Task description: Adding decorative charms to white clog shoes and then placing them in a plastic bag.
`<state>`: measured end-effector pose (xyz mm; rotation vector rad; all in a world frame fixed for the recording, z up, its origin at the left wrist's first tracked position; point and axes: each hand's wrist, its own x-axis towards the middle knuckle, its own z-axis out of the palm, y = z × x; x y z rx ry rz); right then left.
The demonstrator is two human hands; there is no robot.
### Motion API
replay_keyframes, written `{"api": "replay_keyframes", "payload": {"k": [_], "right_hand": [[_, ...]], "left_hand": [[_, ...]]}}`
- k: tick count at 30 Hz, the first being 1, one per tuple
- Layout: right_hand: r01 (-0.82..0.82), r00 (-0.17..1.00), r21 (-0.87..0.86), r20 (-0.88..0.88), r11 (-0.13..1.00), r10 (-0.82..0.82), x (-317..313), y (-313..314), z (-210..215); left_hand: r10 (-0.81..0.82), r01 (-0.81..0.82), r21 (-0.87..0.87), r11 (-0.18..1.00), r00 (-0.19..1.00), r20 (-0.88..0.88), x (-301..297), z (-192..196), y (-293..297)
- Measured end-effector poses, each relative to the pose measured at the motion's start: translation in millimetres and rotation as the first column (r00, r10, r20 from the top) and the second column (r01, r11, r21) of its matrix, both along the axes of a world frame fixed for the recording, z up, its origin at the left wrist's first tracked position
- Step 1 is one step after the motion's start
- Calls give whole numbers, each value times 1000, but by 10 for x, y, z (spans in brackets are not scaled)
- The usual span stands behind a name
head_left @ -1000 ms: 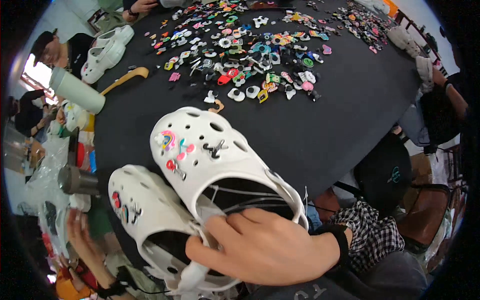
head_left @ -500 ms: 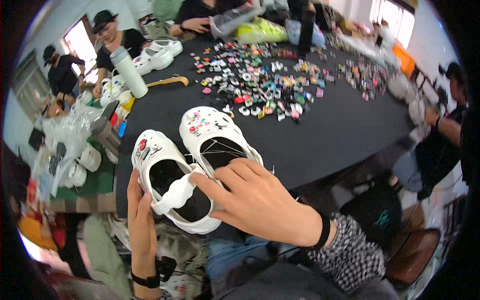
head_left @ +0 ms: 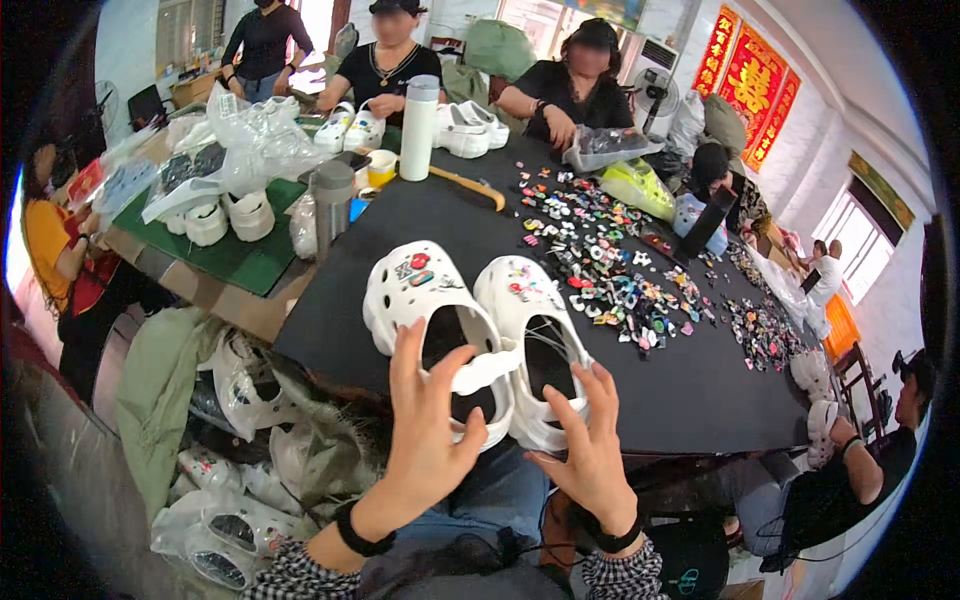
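Note:
A pair of white clogs (head_left: 545,310) stands side by side at the near edge of the black table, toes pointing away from me. Small coloured charms sit on the toes, red and green ones on the left clog (head_left: 418,280). Its heel strap lies across the opening, and a thin clear string shows inside the right clog. My left hand (head_left: 425,420) is at the left clog's outer side, fingers spread and touching its side and strap. Beside the right clog's heel, my right hand (head_left: 590,440) has its fingers apart, fingertips at the rim.
Loose charms (head_left: 640,290) are scattered to the right. Beyond the clogs stand a white bottle (head_left: 418,130), a grey tumbler (head_left: 333,205) and a wooden stick (head_left: 465,185). Bagged clogs (head_left: 225,535) lie low at left. Co-workers sit around the table, some handling clogs.
My view has swung left and up. My right hand has left the left clog's strap for the right clog's heel. My left hand's fingers have spread. The strap lies lower across the opening.

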<state>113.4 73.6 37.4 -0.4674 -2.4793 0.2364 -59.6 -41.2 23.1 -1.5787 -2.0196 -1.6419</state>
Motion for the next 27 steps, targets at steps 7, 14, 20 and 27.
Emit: {"api": "replay_keyframes", "payload": {"k": [7,14,20,27], "right_hand": [[125,992,31,-9,992,-125,-154,-214,47],[198,980,63,-41,978,-195,-378,-98,10],[197,980,35,12,980,-197,-412,-211,54],[-216,961,50,189,975,203,-586,-464,138]], "left_hand": [[6,-11,112,994,999,48,-164,-36,-39],[-22,8,129,992,994,105,-278,-122,-269],[-38,25,149,989,996,85,-328,-236,-266],[-81,74,165,983,996,40,-406,-277,-291]]}}
